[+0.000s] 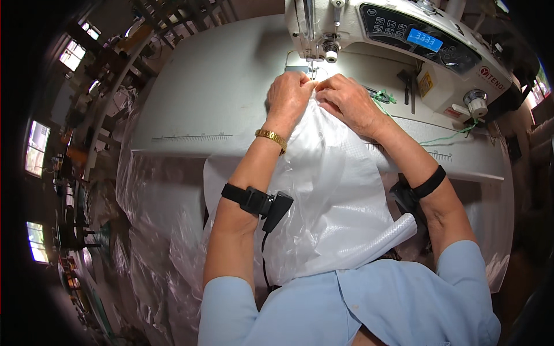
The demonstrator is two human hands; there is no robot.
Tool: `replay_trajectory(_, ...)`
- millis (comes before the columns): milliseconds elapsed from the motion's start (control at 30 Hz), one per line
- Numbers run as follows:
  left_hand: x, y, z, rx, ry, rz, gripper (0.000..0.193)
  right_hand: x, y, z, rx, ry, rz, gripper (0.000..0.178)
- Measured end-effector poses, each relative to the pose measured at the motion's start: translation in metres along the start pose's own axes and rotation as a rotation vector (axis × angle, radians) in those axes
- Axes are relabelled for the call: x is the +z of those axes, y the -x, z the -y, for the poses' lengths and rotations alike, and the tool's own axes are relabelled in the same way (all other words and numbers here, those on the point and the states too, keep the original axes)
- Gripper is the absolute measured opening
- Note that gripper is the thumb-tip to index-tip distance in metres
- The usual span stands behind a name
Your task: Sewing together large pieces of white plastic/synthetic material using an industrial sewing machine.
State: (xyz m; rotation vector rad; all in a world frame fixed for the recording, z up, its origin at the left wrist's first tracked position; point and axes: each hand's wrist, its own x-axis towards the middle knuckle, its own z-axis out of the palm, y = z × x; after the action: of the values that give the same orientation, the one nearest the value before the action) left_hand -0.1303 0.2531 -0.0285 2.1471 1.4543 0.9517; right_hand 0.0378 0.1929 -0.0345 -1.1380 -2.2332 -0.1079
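Where needle meets table, white fabric (329,179) — pinched under left hand (290,95), right hand (348,101)

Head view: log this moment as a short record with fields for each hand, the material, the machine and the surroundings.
left hand: left hand pinches the top edge of the white sheet just in front of the needle
right hand: right hand grips the same edge, beside the left
material: white translucent sheet runs from the needle area down over the table edge to the person's lap
machine: white sewing machine, lit panel, needle area above the fingers
table: pale sewing table
loose bits: green thread right of the hands
wrists: gold bracelet, black straps on both forearms
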Motion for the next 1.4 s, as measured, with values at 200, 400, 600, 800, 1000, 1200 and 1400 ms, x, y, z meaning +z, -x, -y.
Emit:
replay_trajectory(200, -0.015, 0.055, -0.010, 0.395, -0.111, -0.081, 0.018, 0.005, 0.009, -0.003, 0.014, 0.123, -0.009, 0.020)
replay_trajectory(400, -0.023, 0.060, 0.017, 0.552, -0.063, 0.120, 0.049, 0.012, 0.008, 0.012, 0.130, 0.070, -0.012, 0.023)
replay_trajectory(600, -0.027, 0.042, 0.026, 0.548, -0.158, 0.309, 0.059, 0.012, 0.009, 0.004, 0.170, 0.055, 0.035, 0.031)
replay_trajectory(800, -0.026, 0.030, 0.039, 0.605, -0.207, 0.291, 0.060, 0.012, 0.007, 0.002, 0.156, 0.059, 0.058, 0.040)
replay_trajectory(1000, -0.027, 0.021, 0.038, 0.600, -0.192, 0.321, 0.054, 0.013, 0.005, -0.006, 0.151, 0.076, 0.046, 0.040)
replay_trajectory(1200, -0.027, 0.013, 0.042, 0.578, -0.177, 0.335, 0.053, 0.018, -0.001, -0.007, 0.157, 0.061, 0.024, 0.042)
replay_trajectory(1400, -0.022, 0.004, 0.050, 0.609, -0.163, 0.331, 0.055, 0.022, -0.008, -0.010, 0.205, 0.120, 0.029, 0.044)
